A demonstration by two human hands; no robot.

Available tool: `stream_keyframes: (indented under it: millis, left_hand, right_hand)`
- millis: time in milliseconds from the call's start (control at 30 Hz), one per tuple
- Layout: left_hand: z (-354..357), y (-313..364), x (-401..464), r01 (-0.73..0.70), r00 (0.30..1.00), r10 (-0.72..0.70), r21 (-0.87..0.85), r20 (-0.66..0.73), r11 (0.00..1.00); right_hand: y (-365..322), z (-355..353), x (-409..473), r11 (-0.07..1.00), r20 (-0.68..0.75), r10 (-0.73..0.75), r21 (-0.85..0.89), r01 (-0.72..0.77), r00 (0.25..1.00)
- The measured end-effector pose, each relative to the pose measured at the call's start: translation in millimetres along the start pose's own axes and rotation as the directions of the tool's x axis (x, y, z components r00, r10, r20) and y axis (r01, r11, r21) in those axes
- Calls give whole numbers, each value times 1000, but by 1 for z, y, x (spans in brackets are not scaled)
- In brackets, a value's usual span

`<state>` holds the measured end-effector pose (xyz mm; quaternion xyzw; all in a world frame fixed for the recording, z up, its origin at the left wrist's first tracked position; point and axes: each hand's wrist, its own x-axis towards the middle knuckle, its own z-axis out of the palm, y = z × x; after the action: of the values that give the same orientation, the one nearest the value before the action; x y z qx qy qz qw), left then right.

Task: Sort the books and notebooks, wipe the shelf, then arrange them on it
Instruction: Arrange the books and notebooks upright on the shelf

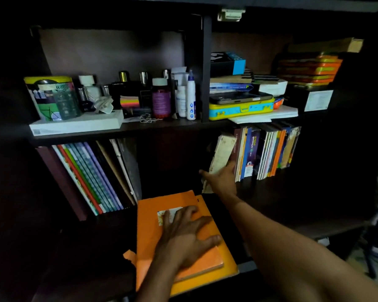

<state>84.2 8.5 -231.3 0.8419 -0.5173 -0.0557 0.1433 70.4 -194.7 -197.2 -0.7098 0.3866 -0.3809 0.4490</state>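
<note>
A stack of orange notebooks point(148, 227) lies flat on the dark lower shelf point(292, 205). My left hand point(187, 234) rests flat on top of it, fingers spread. My right hand point(219, 176) reaches into the shelf and grips a cream-coloured, worn book point(222, 152) that leans at the left end of an upright row of books point(268, 151). A second group of thin notebooks point(92, 177) leans at the left of the same shelf. A gap lies between the two groups.
The upper shelf point(140, 127) carries a printed tin point(52, 98), several bottles point(162, 99), a white box point(76, 125), a yellow-blue case point(241, 109), stacked papers and orange boxes point(308, 68). A vertical divider point(205, 68) splits it.
</note>
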Motion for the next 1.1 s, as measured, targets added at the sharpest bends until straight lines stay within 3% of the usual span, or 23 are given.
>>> stream_keyframes:
  millis: [200,400,533,600,667,733,767,833,933,1000,1100]
  left_hand:
    - [1,-1,1,1,1000,-1,23,2,1000]
    - [1,-4,3,-24,999,22,-35,-45,999]
    - [-4,-9,0,-39,971,-66,-421,-230,906]
    - [-5,-10,-2,-33,891,-212,-524,-401,851]
    - [-15,-14,-6,159,798,-405,-493,-446,855]
    - [-28,-22,-19,471,781,-548,-292,-300,832]
    - [-33,-26,-26,562,782,-592,-190,-196,805]
    - [-37,-28,-39,600,785,-610,-112,-107,792]
    - [-35,-27,-48,534,802,-583,-279,-133,798]
    - [-34,-23,-56,494,745,-651,-537,-143,684]
    - [-35,-22,-66,367,653,-757,-888,34,276]
  right_hand:
    - [26,-4,-21,993,69,-109,-33,112,992]
    - [17,-10,-23,995,56,-85,-54,88,995]
    - [38,-21,-67,984,245,-96,-120,129,965]
    - [49,-31,-86,967,391,-92,-184,176,916]
    - [59,-41,-93,923,490,-100,-280,265,866]
    - [59,-47,-102,881,561,-93,-339,330,823]
    - [58,-47,-103,876,579,-75,-351,331,812]
    - [50,-51,-106,886,600,-56,-338,317,798]
    - [49,-55,-101,883,624,-49,-338,327,780]
    - [50,-59,-97,888,634,-43,-330,321,772]
    - [50,-59,-94,852,657,-43,-369,371,753]
